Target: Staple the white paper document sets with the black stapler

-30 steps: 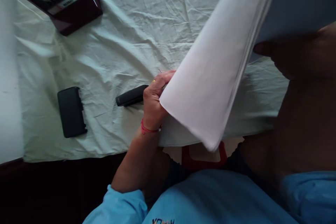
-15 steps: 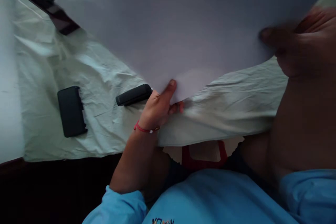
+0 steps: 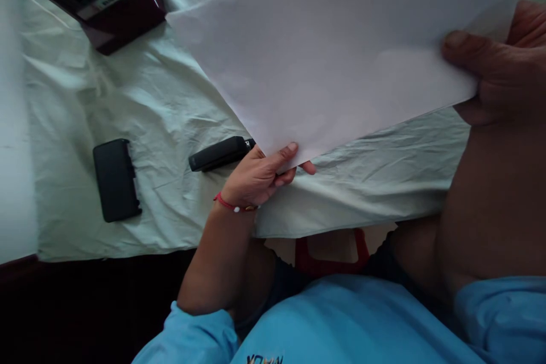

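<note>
Single camera on my head, facing forward and down, close over my hands [image 3: 260, 173] and cloth-covered table [image 3: 170, 96].

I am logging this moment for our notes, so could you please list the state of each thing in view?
White paper: lifted off the table, held at two corners.
Left hand: pinching the paper's near corner.
Right hand: gripping the paper's right edge.
Black stapler: lying closed on the cloth.
Black case: lying flat.
Maroon box: resting on the wrinkled cloth.

Dark letters [image 3: 264, 359] on the blue shirt [image 3: 341, 318] appear upside down, perhaps "MAX"; the maroon box's [image 3: 123, 17] label is unreadable.
</note>
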